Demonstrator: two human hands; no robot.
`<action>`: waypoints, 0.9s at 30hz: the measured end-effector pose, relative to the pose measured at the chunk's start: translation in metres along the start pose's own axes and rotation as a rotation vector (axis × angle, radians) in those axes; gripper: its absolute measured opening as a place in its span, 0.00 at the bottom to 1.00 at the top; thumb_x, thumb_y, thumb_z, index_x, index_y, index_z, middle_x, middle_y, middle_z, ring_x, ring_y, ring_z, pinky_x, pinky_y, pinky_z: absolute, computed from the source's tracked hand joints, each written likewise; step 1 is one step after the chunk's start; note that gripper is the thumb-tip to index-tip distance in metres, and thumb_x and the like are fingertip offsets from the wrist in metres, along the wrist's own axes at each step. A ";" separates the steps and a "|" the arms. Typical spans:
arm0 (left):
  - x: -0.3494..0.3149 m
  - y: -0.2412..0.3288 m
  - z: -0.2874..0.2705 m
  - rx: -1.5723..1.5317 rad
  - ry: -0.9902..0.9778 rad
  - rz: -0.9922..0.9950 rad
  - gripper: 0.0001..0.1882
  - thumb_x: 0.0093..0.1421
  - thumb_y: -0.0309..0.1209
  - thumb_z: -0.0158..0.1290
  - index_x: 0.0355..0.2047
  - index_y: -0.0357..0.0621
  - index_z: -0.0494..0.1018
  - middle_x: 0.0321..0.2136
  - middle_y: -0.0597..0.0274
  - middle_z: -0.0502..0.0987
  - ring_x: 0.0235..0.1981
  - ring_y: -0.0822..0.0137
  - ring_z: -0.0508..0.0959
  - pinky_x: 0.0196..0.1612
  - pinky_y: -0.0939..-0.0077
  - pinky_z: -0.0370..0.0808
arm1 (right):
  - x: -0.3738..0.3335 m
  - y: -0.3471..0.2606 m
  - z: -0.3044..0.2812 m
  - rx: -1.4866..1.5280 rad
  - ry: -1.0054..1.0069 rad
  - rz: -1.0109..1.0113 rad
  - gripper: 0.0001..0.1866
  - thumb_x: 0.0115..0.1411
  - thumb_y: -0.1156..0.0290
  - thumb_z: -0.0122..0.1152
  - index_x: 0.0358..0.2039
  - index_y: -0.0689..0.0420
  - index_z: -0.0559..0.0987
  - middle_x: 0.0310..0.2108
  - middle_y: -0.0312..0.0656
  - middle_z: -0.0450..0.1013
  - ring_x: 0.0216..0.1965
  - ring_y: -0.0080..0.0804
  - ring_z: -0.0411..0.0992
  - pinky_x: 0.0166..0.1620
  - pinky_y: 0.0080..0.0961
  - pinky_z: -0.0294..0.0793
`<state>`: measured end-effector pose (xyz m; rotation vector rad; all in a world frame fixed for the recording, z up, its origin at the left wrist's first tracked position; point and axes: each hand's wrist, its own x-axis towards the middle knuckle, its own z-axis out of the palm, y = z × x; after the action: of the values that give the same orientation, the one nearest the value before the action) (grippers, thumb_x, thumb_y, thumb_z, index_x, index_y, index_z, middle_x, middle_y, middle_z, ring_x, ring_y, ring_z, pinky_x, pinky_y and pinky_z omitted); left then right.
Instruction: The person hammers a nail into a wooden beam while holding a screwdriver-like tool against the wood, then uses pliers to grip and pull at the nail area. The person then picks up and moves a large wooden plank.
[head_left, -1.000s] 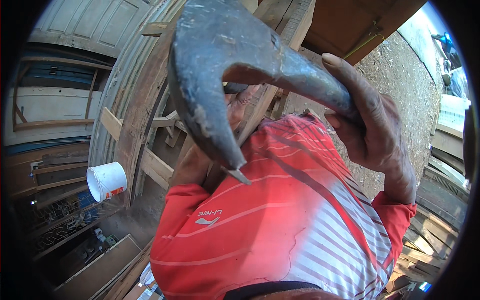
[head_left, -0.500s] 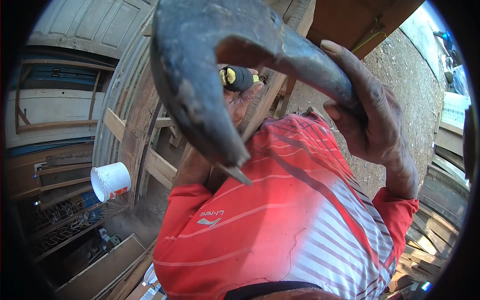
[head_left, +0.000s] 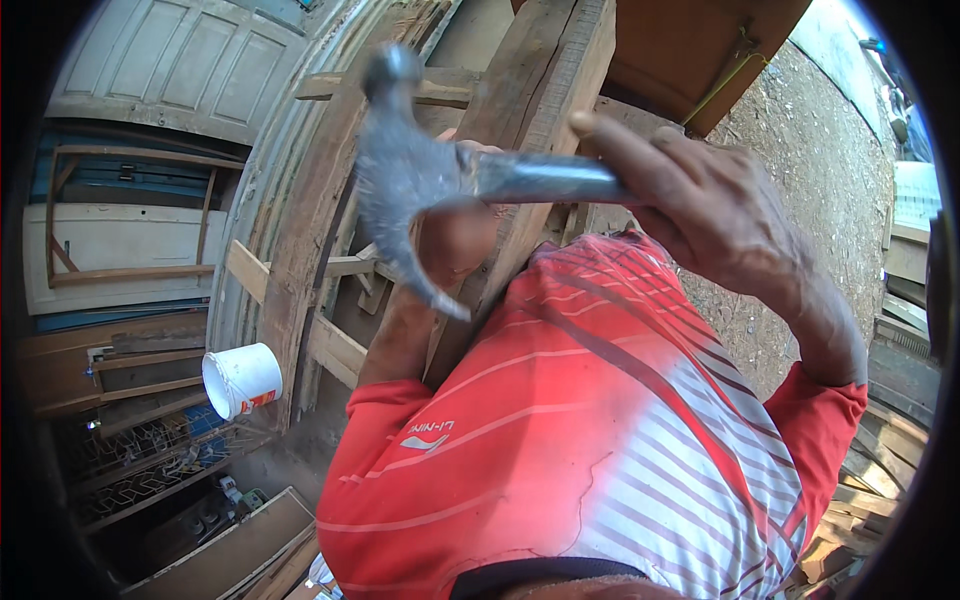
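Note:
My right hand [head_left: 705,200] is wrapped round the shaft of a claw hammer [head_left: 410,165], raised close to the view and slightly blurred. The hammer's round face points up and its claw curves down toward my chest. Behind the head, my left hand [head_left: 458,240] is at the thick wooden beam [head_left: 560,110], mostly covered, with a bit of fingers above the shaft. Whatever it grips is hidden now; half a second ago its fingers were closed round a tool's black-and-yellow handle. The beam slants up and away in front of my red and white shirt.
At left, a white bucket [head_left: 243,380] is beside a wooden upright [head_left: 310,200]. Farther left are old panelled doors [head_left: 185,60] and wooden frames. A brown board [head_left: 700,50] stands beyond the beam, with gritty ground [head_left: 790,200] to the right. Scrap planks [head_left: 870,490] lie lower right.
The hammer has moved away from the view and turned, so its face and whole head now show. My right hand has shifted with it. The handle by my left hand has become hidden.

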<state>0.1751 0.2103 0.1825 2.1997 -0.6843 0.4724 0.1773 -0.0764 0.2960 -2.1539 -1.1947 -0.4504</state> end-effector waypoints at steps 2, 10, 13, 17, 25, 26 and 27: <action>0.008 0.009 -0.005 0.051 -0.041 0.113 0.11 0.63 0.26 0.63 0.44 0.38 0.77 0.42 0.59 0.78 0.45 0.65 0.78 0.51 0.66 0.74 | 0.001 -0.004 -0.007 -0.201 -0.263 0.059 0.32 0.64 0.69 0.63 0.68 0.58 0.66 0.31 0.40 0.76 0.27 0.37 0.76 0.28 0.35 0.76; 0.001 -0.001 0.007 -0.257 0.084 -0.154 0.17 0.62 0.24 0.62 0.48 0.38 0.69 0.39 0.60 0.79 0.41 0.67 0.80 0.47 0.72 0.76 | 0.005 -0.002 -0.004 -0.043 0.130 -0.029 0.35 0.63 0.71 0.64 0.69 0.50 0.64 0.35 0.42 0.78 0.31 0.40 0.79 0.34 0.37 0.81; 0.000 -0.007 0.001 -0.176 -0.003 -0.180 0.21 0.61 0.23 0.62 0.50 0.39 0.64 0.38 0.60 0.80 0.39 0.66 0.82 0.46 0.70 0.79 | -0.004 -0.003 -0.003 -0.353 -0.338 0.111 0.35 0.64 0.71 0.63 0.70 0.47 0.64 0.27 0.40 0.72 0.26 0.35 0.76 0.28 0.35 0.77; -0.003 -0.010 0.011 -0.445 0.062 -0.135 0.21 0.63 0.19 0.59 0.51 0.40 0.62 0.43 0.60 0.76 0.45 0.69 0.79 0.52 0.71 0.77 | 0.016 -0.010 -0.015 -0.227 -0.321 0.104 0.35 0.63 0.71 0.63 0.70 0.46 0.65 0.31 0.40 0.74 0.28 0.38 0.77 0.29 0.36 0.78; 0.001 -0.003 0.005 -0.300 0.026 -0.109 0.14 0.65 0.20 0.58 0.48 0.39 0.67 0.41 0.60 0.77 0.44 0.70 0.79 0.51 0.72 0.76 | 0.012 -0.006 -0.010 -0.363 -0.420 0.131 0.34 0.63 0.72 0.62 0.69 0.44 0.65 0.34 0.43 0.76 0.28 0.41 0.78 0.29 0.38 0.77; 0.002 -0.003 0.004 -0.316 0.012 -0.129 0.12 0.65 0.21 0.57 0.46 0.39 0.68 0.40 0.60 0.78 0.43 0.70 0.80 0.50 0.73 0.76 | 0.010 0.001 -0.005 -0.292 -0.391 0.082 0.37 0.61 0.71 0.63 0.70 0.40 0.63 0.31 0.42 0.75 0.26 0.41 0.77 0.27 0.38 0.76; 0.003 -0.002 0.003 -0.331 -0.001 -0.149 0.10 0.65 0.21 0.57 0.45 0.38 0.70 0.38 0.60 0.79 0.42 0.70 0.80 0.50 0.73 0.76 | 0.010 0.003 -0.003 -0.222 -0.362 0.034 0.40 0.59 0.70 0.64 0.71 0.37 0.61 0.28 0.42 0.74 0.25 0.40 0.76 0.26 0.39 0.75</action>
<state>0.1792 0.2083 0.1814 1.9205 -0.5503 0.2604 0.1854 -0.0736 0.3025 -2.5198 -1.3499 -0.1879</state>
